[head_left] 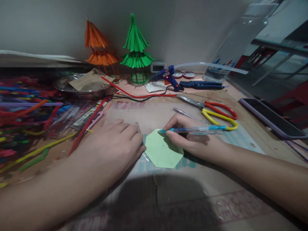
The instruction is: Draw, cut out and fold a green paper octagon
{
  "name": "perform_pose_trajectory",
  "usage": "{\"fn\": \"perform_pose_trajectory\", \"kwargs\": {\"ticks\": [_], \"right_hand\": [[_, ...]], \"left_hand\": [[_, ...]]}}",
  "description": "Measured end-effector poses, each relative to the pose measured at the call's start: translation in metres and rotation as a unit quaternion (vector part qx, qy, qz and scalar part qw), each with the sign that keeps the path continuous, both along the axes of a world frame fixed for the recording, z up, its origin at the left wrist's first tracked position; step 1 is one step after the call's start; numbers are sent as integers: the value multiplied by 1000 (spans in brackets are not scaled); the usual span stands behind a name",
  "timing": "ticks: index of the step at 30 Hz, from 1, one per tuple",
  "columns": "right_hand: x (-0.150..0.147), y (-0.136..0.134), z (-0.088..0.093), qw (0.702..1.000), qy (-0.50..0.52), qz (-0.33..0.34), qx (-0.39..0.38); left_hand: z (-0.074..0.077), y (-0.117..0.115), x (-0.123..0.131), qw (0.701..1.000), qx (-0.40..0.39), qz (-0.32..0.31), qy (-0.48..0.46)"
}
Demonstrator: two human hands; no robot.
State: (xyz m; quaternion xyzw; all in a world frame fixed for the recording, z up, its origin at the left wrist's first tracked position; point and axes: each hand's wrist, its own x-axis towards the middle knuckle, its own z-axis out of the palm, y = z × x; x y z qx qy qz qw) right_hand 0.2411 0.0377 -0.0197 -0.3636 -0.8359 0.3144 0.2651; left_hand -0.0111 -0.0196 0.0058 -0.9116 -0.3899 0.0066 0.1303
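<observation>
A pale green paper octagon (163,152) with faint pencil-like lines and dots lies flat in front of me. My right hand (184,130) pinches a blue ballpoint pen (199,129); its tip is at the octagon's upper edge. The pen lies nearly level, pointing left. My left hand (117,138) rests palm down on the work surface, left of the octagon, its thumb side at the paper's left edge. Its fingers lie forward, slightly bent. A thin clear strip (145,156) shows partly beside that hand; the rest is hidden.
Scissors (204,107) and pliers (202,84) lie beyond my right hand. Behind are a glue gun (169,78), a green tree model (136,48) and an orange one (97,41). Pipe cleaners (24,109) crowd the left. A phone (271,117) and plastic bottle (235,41) are right.
</observation>
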Motion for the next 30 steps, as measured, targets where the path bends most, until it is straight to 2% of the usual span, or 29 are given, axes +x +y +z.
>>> {"fn": "perform_pose_trajectory", "kwargs": {"ticks": [3,7,11,13,16,18,22,24,27,30], "right_hand": [[0,0,1,1000,7,2,-5],[2,0,0,998,57,-25,-27],[7,3,-5,995,91,-50,-14],[8,5,-7,994,85,-68,12],[6,8,-6,994,71,-84,28],[5,9,-5,994,74,-79,21],[6,12,-7,992,86,-91,18],[9,14,-10,989,95,-106,31],[12,18,-15,985,109,-127,41],[13,19,-15,988,110,-104,23]], "left_hand": [[-2,-1,3,1000,-15,-16,-18],[-15,0,6,997,-16,-27,-77],[-27,2,11,978,-14,-123,-170],[-29,4,12,968,-19,-142,-207],[-28,14,7,961,-28,-108,-254],[-28,26,1,957,-41,-49,-282],[-22,38,-5,962,-24,-6,-271],[-18,27,0,966,-24,-15,-258],[-18,-4,18,972,-43,-44,-229],[-24,-25,34,972,-64,-66,-217]]}}
